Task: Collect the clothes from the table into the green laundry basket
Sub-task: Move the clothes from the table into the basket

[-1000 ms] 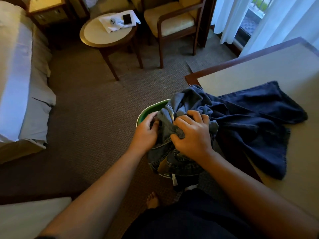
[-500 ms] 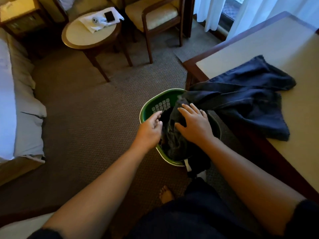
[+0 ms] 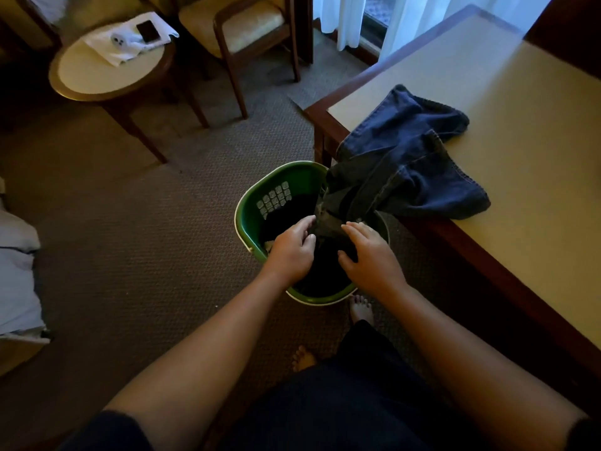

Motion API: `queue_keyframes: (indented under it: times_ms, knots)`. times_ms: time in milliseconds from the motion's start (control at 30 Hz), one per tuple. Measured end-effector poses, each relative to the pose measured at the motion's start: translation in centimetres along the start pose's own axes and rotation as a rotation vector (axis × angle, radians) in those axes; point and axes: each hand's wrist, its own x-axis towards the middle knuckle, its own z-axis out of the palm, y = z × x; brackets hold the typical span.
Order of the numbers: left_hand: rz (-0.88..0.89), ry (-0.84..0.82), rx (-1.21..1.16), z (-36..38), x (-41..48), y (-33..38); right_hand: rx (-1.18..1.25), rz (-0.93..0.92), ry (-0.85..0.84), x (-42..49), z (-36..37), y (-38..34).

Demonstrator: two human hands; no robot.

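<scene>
Down by the near corner of the beige-topped wooden table (image 3: 520,151), on my head-camera feed, the green plastic laundry basket (image 3: 252,219) stands on the brown patterned carpet (image 3: 146,239). A dark blue denim garment (image 3: 406,157) lies half on the tabletop, with its lower part draped over the edge into the basket and hiding the far right rim. The left hand (image 3: 291,255) reaches in with fingers loosely bent and fingertips against the denim's hanging end; I cannot tell whether they pinch it. The right hand (image 3: 374,258) has its fingers spread and nearly straight, pressing on a dark heap of cloth (image 3: 325,275) inside the basket and gripping nothing. That heap is too shadowed for me to tell pieces apart. The table runs out of frame on the right. Far off to the left, a round wooden side table (image 3: 97,76) carries a white cloth (image 3: 107,52) and a black phone (image 3: 148,31).
</scene>
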Motion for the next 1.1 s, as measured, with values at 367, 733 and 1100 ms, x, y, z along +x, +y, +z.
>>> queue_keyframes:
  times_ms: [367, 733, 1100]
  knots:
    - [0.025, 0.008, -0.013, 2.1, 4.3, 2.1, -0.050, 0.031, 0.058, 4.5, -4.3, 2.6]
    - [0.092, 0.005, 0.233, 5.0, 16.3, 11.4, -0.602, 0.086, -0.337, 19.5, -13.0, 10.7]
    - [-0.097, -0.230, 0.646, 8.3, 22.3, 13.9, -0.478, 0.176, -0.580, 23.9, -13.7, 16.3]
